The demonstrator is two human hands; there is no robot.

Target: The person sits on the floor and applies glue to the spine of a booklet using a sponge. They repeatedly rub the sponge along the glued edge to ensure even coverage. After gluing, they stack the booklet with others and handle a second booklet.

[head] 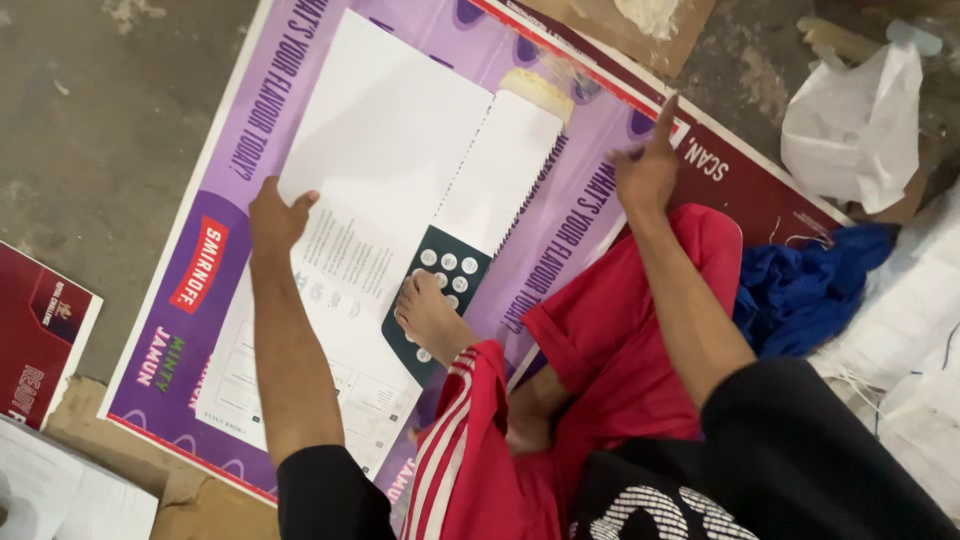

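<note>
My left hand [274,216] presses flat on a large white printed sheet [385,150] that lies on a purple poster board [580,215] on the floor. A narrower white strip with a dark green dotted end [500,170] lies beside the sheet, and my bare foot [430,315] rests on that green end. My right hand [650,170] is on the poster's right side, index finger stretched out toward the red edge, holding nothing. I sit in red shorts [620,350] and a black shirt.
A white plastic bag [850,125] and a blue cloth [810,285] lie at the right. A red printed board [40,330] and white sheets [60,490] lie at the left. Brown cardboard [610,25] sits at the top, on a concrete floor [90,150].
</note>
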